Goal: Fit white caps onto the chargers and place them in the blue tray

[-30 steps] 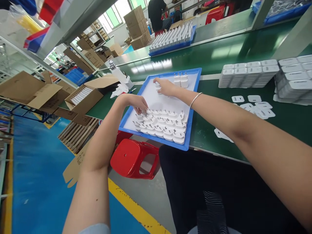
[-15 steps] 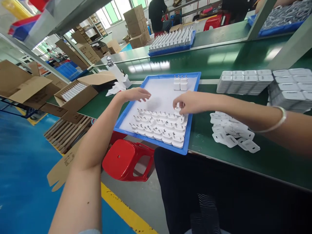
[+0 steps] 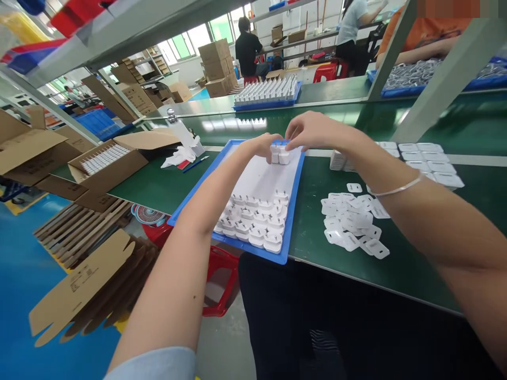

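A blue tray (image 3: 292, 203) with a white liner lies on the green bench in front of me. Several white plug chargers (image 3: 253, 221) lie in rows at its near end. At its far end stand two upright white chargers (image 3: 279, 155). My left hand (image 3: 259, 146) and my right hand (image 3: 311, 131) meet over that pair, fingertips touching them from either side. A thin bracelet rings my right wrist.
Loose white plastic covers (image 3: 352, 221) lie right of the tray, with stacked white pieces (image 3: 420, 155) behind them. An open cardboard box (image 3: 109, 161) sits at left. A red stool (image 3: 219, 279) stands under the bench. Another charger tray (image 3: 267, 94) and other people are farther back.
Both hands left the near rows and moved to the tray's far end, closing on the two upright chargers. The camera view tilted up.
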The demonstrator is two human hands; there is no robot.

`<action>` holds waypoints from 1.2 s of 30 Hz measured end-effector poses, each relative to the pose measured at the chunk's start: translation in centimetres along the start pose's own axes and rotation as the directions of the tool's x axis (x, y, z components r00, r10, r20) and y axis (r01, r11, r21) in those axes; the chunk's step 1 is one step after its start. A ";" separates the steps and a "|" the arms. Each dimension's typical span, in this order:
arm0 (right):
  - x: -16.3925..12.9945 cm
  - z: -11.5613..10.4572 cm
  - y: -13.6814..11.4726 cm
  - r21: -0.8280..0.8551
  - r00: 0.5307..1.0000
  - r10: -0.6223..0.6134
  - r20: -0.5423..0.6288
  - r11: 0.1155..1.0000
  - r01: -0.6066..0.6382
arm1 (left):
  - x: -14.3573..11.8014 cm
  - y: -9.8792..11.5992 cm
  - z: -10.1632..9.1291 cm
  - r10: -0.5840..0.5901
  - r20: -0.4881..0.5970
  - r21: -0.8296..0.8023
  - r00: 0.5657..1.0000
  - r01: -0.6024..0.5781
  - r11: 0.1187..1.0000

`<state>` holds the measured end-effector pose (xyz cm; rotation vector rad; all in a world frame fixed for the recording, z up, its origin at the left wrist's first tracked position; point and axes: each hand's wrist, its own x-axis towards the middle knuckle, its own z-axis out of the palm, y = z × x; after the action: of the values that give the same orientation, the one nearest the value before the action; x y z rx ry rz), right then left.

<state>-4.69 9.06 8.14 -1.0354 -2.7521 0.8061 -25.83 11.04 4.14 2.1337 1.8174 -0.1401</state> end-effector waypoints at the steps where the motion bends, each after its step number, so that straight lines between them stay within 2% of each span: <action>1: 1.0 0.0 0.8 -0.004 0.994 0.066 -0.090 0.998 -0.066 | -0.1 -0.1 -0.1 -0.029 0.000 0.004 1.000 0.029 1.000; 3: 2.9 0.7 2.1 0.003 0.976 0.134 -0.170 0.991 -0.136 | -0.2 0.0 -0.1 -0.099 0.000 0.013 0.995 0.099 0.995; 6: 5.1 2.7 2.8 0.014 0.975 0.112 -0.191 0.994 -0.111 | -0.5 0.7 0.2 -0.154 -0.008 0.029 0.988 0.154 0.988; 9: 5.7 4.1 2.4 0.038 0.981 0.081 -0.178 0.996 -0.075 | -1.8 1.3 0.5 -0.174 -0.013 0.050 0.985 0.174 0.983; 13: 4.4 4.9 0.8 0.097 0.996 0.009 -0.088 0.995 -0.001 | -6.0 1.5 0.5 -0.174 0.019 0.059 0.984 0.173 0.983; 17: 1.8 6.1 -2.0 0.154 0.995 -0.098 0.033 0.984 0.092 | -10.8 1.8 0.6 -0.182 0.051 0.031 0.982 0.180 0.983; 21: -0.3 7.1 -4.3 0.106 0.983 -0.153 0.106 0.984 0.142 | -14.0 2.1 0.7 -0.179 0.204 -0.041 0.962 0.191 0.981; 24: -0.9 6.9 -4.7 0.053 0.977 -0.156 0.146 0.987 0.150 | -14.8 2.2 0.5 -0.149 0.349 -0.132 0.925 0.206 0.970; 26: -1.0 6.5 -4.5 0.040 0.971 -0.160 0.175 0.987 0.155 | -14.7 2.1 0.4 -0.135 0.406 -0.190 0.904 0.228 0.955; 28: -1.0 6.0 -4.2 0.053 0.963 -0.165 0.212 0.986 0.157 | -14.2 2.1 0.5 -0.131 0.418 -0.230 0.899 0.244 0.942; 31: -0.9 5.3 -3.1 0.211 0.953 -0.157 0.258 0.972 0.103 | -14.0 1.6 0.5 -0.128 0.390 -0.279 0.912 0.250 0.927; 32: -0.9 5.2 -2.4 0.257 0.967 -0.124 0.223 0.964 0.064 | -14.4 1.4 0.4 -0.126 0.377 -0.304 0.918 0.251 0.919; 34: -0.8 5.0 -0.6 0.268 0.998 0.021 0.060 0.963 -0.036 | -16.1 1.0 0.2 -0.125 0.325 -0.353 0.938 0.243 0.903; 36: -0.5 5.0 1.6 0.224 0.974 0.187 -0.126 0.962 -0.156 | -19.2 0.9 0.5 -0.201 0.156 -0.375 0.967 0.247 0.893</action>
<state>-4.69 7.50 3.11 -1.2468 -2.4169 0.9795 -28.35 -7.30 9.38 1.6078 1.8381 0.0472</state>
